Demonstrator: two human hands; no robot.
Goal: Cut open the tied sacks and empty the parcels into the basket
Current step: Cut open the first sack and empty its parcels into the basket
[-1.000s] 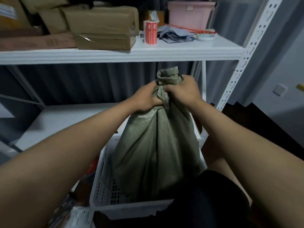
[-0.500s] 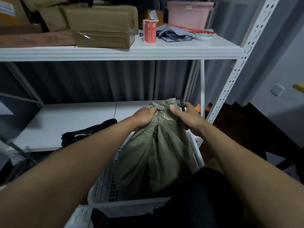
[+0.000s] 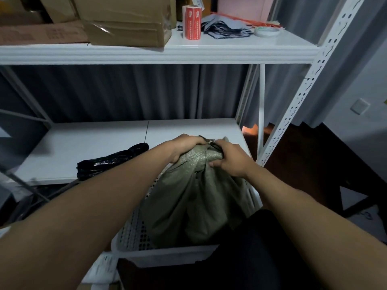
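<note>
The sack (image 3: 194, 197) is sitting lower than in the earlier frames: its gathered neck, previously raised level with the upper shelf (image 3: 159, 53), is now coming down near the lower shelf (image 3: 88, 147). The sack is standing upright inside the white basket (image 3: 134, 233), long axis vertical, directly ahead of the person. The left hand (image 3: 186, 148) is gripping the bunched neck from the left; the right hand (image 3: 228, 158) is pinching it from the right. Both hands are equally near. The tie appears uncut, so cutting is judged the coming step.
</note>
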